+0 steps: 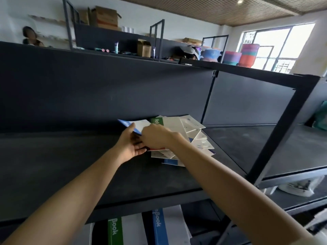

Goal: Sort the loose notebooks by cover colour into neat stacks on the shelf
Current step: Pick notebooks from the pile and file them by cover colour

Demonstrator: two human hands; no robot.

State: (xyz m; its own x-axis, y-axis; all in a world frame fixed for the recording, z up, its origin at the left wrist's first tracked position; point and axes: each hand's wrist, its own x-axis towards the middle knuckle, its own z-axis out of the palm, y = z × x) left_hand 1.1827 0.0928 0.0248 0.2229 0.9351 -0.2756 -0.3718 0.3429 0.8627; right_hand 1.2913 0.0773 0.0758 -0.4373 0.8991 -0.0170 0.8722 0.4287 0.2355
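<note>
Pinching a blue notebook [131,125], both hands' fingers [131,128] close around it.

A dark, matte shelf [74,167] runs across the view, with a dark back panel behind it and a thin upright post dividing it from the next bay on the right. Its surface looks dusty and slightly scuffed. Directly on it, toward the back near the divider, lies 1 loose, fanned heap of notebooks [192,137], mostly white faces up, with a green cover [156,121] showing at the back and a blue cover [170,161] at the heap's front edge. The books overlap at skewed angles, not squared up. The neighbouring bay's board [265,147] to the right is the same dark material.
</note>
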